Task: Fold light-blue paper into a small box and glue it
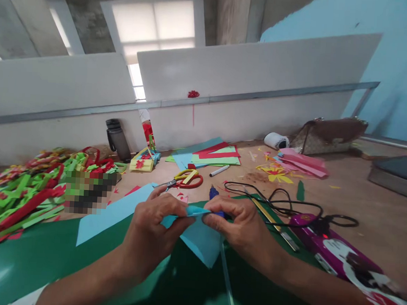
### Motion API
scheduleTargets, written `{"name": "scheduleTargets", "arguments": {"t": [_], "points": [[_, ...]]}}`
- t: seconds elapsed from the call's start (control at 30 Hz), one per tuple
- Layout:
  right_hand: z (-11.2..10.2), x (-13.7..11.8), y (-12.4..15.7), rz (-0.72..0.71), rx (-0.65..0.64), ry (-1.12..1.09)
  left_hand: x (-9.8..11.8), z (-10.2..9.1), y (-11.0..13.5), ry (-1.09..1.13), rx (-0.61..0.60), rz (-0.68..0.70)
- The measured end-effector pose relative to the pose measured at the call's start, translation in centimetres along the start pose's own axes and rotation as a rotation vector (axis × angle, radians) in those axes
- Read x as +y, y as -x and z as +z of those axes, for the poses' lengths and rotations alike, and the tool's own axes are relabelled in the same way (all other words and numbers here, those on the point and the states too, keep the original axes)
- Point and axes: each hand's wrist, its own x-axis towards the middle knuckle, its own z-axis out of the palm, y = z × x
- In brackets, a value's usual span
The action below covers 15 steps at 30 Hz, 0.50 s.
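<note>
Between my two hands is a piece of light blue paper (pixel 203 242), its top edge folded over and the rest hanging down. My left hand (pixel 154 227) pinches the upper left of that edge between thumb and fingers. At the upper right, my right hand (pixel 242 226) grips the same paper with thumb and forefinger. A blue glue gun (pixel 214 192) lies just behind my right hand, partly hidden by it, and a clear thin stick (pixel 228 283) shows below. Scissors with red and yellow handles (pixel 188 179) rest beyond the paper. Left of them lies a blue paper strip (pixel 117 214).
Coloured paper strips (pixel 32 192) pile up at the left, near a dark bottle (pixel 117 140). Paper sheets (pixel 210 155) and a marker (pixel 219 171) lie at the back. On the right are a yellow utility knife (pixel 275 223), a black cable (pixel 290 201) and a purple power strip (pixel 335 248).
</note>
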Motion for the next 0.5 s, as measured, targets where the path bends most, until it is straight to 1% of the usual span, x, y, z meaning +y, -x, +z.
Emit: {"name": "scheduleTargets", "arguments": {"t": [0.1, 0.2, 0.27, 0.4, 0.5], "points": [[-0.04, 0.23, 0.07, -0.012, 0.017, -0.035, 0.22, 0.02, 0.18, 0.003, -0.001, -0.051], [-0.03, 0.35, 0.15, -0.045, 0.026, -0.051, 0.32, -0.01, 0.40, 0.082, -0.005, -0.202], [0.03, 0.42, 0.23, -0.074, 0.025, -0.055, 0.36, -0.13, 0.41, 0.143, -0.054, -0.267], [0.17, 0.35, 0.39, -0.097, 0.035, -0.030, 0.54, -0.47, 0.05, 0.216, -0.187, -0.296], [0.33, 0.22, 0.50, -0.100, 0.058, -0.004, 0.62, -0.56, -0.14, 0.259, -0.218, -0.328]]}}
